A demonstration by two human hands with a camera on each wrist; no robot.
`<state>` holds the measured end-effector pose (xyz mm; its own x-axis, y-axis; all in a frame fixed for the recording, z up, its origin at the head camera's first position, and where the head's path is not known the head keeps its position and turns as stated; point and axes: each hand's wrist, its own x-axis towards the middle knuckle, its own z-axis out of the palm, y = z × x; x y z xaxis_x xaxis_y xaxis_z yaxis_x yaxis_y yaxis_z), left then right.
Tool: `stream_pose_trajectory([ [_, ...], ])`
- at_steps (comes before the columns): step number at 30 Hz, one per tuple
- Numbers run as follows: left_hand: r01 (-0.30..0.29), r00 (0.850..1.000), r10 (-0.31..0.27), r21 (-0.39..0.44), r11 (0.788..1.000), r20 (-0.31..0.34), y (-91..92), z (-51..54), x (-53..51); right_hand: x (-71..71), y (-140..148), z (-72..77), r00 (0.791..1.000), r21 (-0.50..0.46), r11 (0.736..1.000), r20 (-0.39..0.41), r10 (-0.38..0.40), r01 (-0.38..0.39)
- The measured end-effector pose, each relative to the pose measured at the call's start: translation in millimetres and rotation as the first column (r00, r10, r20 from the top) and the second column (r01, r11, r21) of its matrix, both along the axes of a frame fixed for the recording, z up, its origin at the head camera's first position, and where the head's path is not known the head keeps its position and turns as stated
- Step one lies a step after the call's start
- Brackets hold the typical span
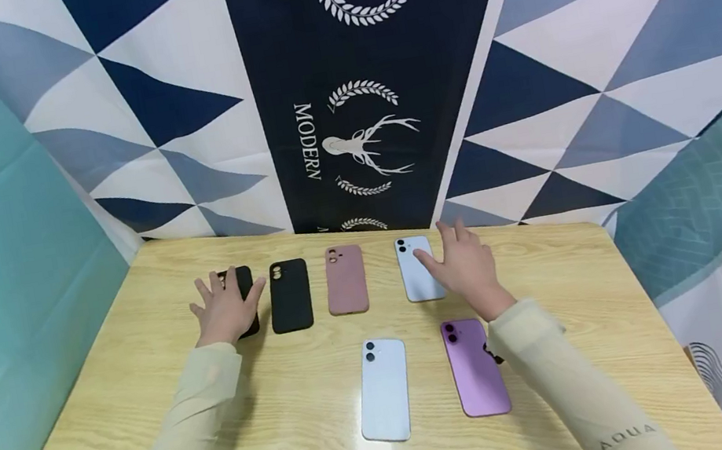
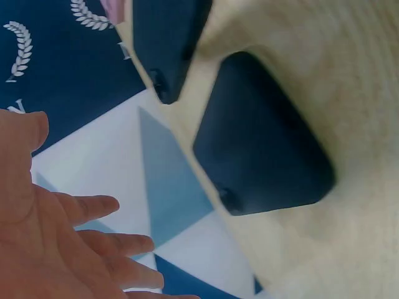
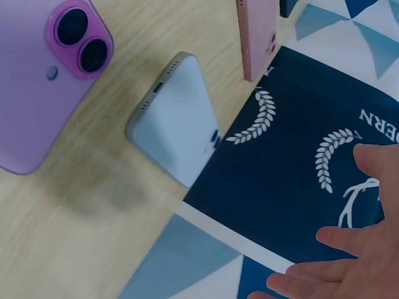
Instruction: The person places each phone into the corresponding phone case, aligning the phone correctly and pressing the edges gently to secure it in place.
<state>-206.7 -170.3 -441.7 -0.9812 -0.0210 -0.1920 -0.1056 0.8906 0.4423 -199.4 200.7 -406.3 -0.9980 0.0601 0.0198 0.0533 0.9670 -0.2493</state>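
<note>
My left hand (image 1: 223,312), fingers spread, is over the leftmost black phone or case (image 1: 247,298); in the left wrist view a gap shows between the hand (image 2: 68,243) and that black item (image 2: 262,140). My right hand (image 1: 468,264) hovers with spread fingers at the right edge of a light blue phone (image 1: 419,279), its thumb over it. In the right wrist view the hand (image 3: 355,249) stands apart from the pale phone (image 3: 177,118). Neither hand holds anything.
Between the hands lie a second black item (image 1: 290,297) and a pink one (image 1: 346,282). Nearer are a pale phone (image 1: 385,392) and a purple phone (image 1: 476,377), with a small dark object (image 1: 493,354) by the right sleeve. Patterned cloth (image 1: 368,96) hangs behind the table.
</note>
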Motion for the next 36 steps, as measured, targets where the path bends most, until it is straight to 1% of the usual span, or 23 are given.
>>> stream_pose_trajectory([
  [4, -0.009, 1.0, 0.01, -0.02, 1.0, 0.028, -3.4, -8.0, -3.1, -1.9, 1.2, -6.1, 1.0, -0.012, 1.0, 0.002, -0.004, 0.004],
  [9, -0.008, 0.999, 0.01, -0.044, 0.999, 0.039, -6.3, -14.3, -7.2, -3.1, 3.2, -12.2, 1.0, -0.037, 0.999, 0.016, -0.016, 0.017],
  [13, -0.001, 0.999, 0.003, -0.046, 0.999, 0.041, -8.5, -15.0, -9.9, -4.5, 4.8, -16.0, 0.999, -0.052, 0.998, 0.033, -0.039, 0.041],
  [21, 0.008, 0.995, -0.004, -0.038, 0.999, 0.098, -13.3, -15.9, -12.2, -9.4, 5.3, -24.2, 0.99, -0.071, 0.993, 0.106, -0.088, 0.096],
  [28, -0.002, 0.992, 0.008, -0.042, 0.999, 0.124, -18.7, -22.0, -12.6, -16.7, 2.3, -35.6, 0.985, -0.062, 0.993, 0.145, -0.092, 0.101],
  [33, -0.003, 0.99, 0.01, -0.048, 0.999, 0.144, -16.9, -24.4, -13.6, -19.6, 2.4, -42.5, 0.981, -0.063, 0.992, 0.167, -0.101, 0.113],
  [36, 0.0, 0.989, 0.008, -0.053, 0.999, 0.146, -14.1, -23.9, -14.8, -20.1, 3.9, -44.7, 0.978, -0.065, 0.99, 0.178, -0.109, 0.122],
])
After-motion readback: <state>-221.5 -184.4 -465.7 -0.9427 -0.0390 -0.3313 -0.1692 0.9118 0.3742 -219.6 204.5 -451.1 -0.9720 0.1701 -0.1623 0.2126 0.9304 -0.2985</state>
